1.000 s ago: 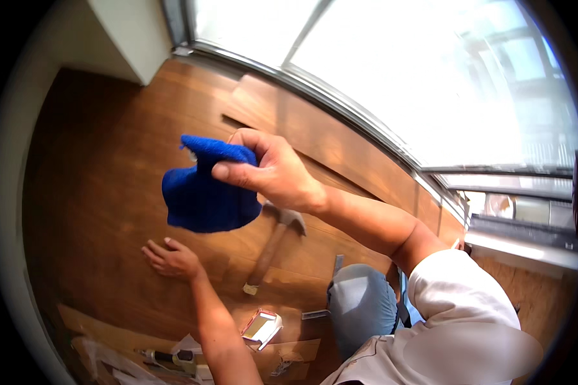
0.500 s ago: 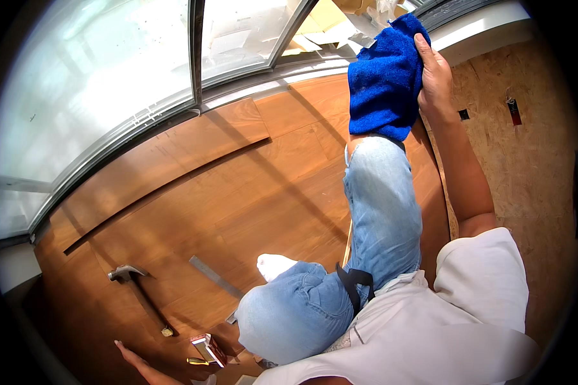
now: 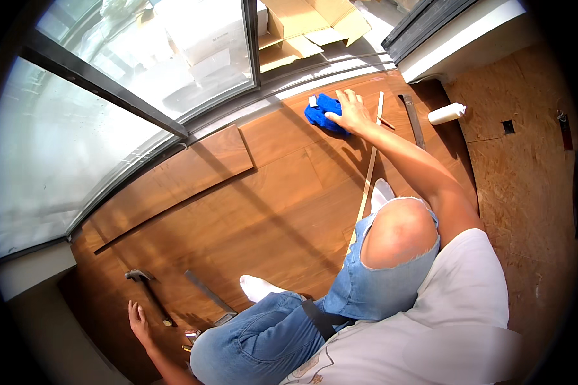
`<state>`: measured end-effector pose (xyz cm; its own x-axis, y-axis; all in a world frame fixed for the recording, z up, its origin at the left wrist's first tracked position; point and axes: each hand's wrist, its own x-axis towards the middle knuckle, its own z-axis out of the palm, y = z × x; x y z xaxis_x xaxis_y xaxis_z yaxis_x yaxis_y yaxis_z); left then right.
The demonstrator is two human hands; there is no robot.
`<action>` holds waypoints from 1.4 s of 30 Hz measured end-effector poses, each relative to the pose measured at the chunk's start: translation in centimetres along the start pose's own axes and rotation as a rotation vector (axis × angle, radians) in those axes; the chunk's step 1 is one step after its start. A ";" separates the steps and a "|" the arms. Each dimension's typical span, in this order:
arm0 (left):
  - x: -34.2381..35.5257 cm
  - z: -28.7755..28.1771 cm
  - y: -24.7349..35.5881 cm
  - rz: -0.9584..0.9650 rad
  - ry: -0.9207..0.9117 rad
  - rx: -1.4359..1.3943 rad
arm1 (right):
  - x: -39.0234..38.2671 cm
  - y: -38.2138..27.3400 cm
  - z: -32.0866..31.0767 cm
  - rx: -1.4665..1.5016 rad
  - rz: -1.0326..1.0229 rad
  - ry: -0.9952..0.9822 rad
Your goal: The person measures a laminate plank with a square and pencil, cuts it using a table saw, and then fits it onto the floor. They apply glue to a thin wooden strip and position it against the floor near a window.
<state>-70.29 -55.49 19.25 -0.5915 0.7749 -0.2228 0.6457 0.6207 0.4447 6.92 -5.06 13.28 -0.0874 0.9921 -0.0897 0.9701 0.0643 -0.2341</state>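
My right hand (image 3: 353,114) is stretched out toward the window side, its fingers spread. Under and beside its thumb lies a bunched blue cloth (image 3: 324,115), partly covered by the hand; a small white patch shows at its edge. At the lower left, my left hand (image 3: 139,323) is open and empty, its fingers extended beside a hammer (image 3: 151,296) that lies on the wood flooring (image 3: 263,212). A metal square (image 3: 209,292) rests between the hammer and my socked foot. Close to my bent knee, a small box (image 3: 192,335) is mostly hidden.
A loose plank (image 3: 180,186) lies along the sliding glass door (image 3: 199,70). Right of my right hand are a thin wood strip (image 3: 370,176), a flat dark bar (image 3: 412,120) and a white bottle (image 3: 447,113) on its side. Bare board subfloor (image 3: 526,192) borders the planks. Opened cardboard (image 3: 308,22) sits outside.
My right hand has come down leftward from my raised knee, and the blue cloth is now bunched near the floor instead of draped over the leg. My left hand has shifted up toward the hammer.
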 end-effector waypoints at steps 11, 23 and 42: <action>-8.2 8.7 18.2 -0.141 -0.157 0.052 | 4.9 0.1 11.2 0.057 -0.759 0.180; -10.4 12.3 22.1 -0.209 -0.405 0.335 | 11.6 22.8 7.9 -0.183 -0.189 0.285; -16.7 15.0 18.7 -0.371 -0.442 -0.021 | 15.9 32.0 3.2 -0.430 0.436 0.194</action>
<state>-41.12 -55.04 18.21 -0.5154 0.4848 -0.7066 0.4214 0.8614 0.2836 35.88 12.42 1.26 0.3390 0.9358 0.0973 0.9151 -0.3519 0.1967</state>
